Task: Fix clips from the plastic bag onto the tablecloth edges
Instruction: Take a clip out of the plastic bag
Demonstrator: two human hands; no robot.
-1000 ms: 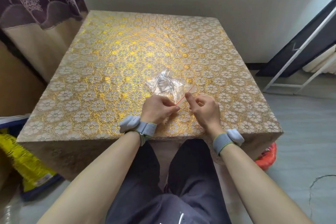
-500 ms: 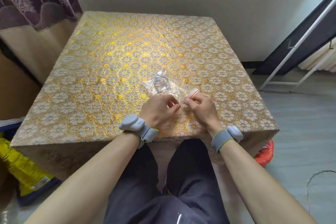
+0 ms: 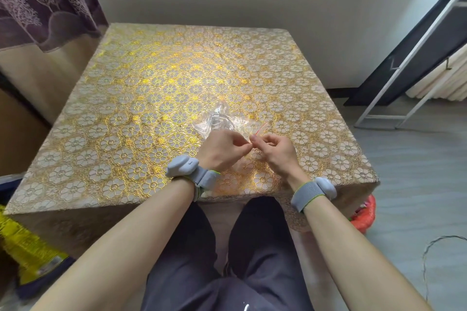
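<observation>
2 grips, the left grip (image 3: pixel 222 153) and right grip (image 3: pixel 276 153), are pinching the mouth of the plastic bag (image 3: pixel 218 121) on the tablecloth (image 3: pixel 126 121); a curtain (image 3: pixel 38 0) is hanging left.

Square table (image 3: pixel 83 232), covered edge to edge by a gold tablecloth (image 3: pixel 156 88) with a white flower pattern, overhanging at the near side and the right corner. Lying directly on the cloth, right of centre and near the front edge: one clear plastic bag (image 3: pixel 217 122), crumpled, red strip (image 3: pixel 262 127) along its mouth, contents too blurred to tell. Mouth pinched between left hand (image 3: pixel 222 151) and right hand (image 3: pixel 275 151).
</observation>
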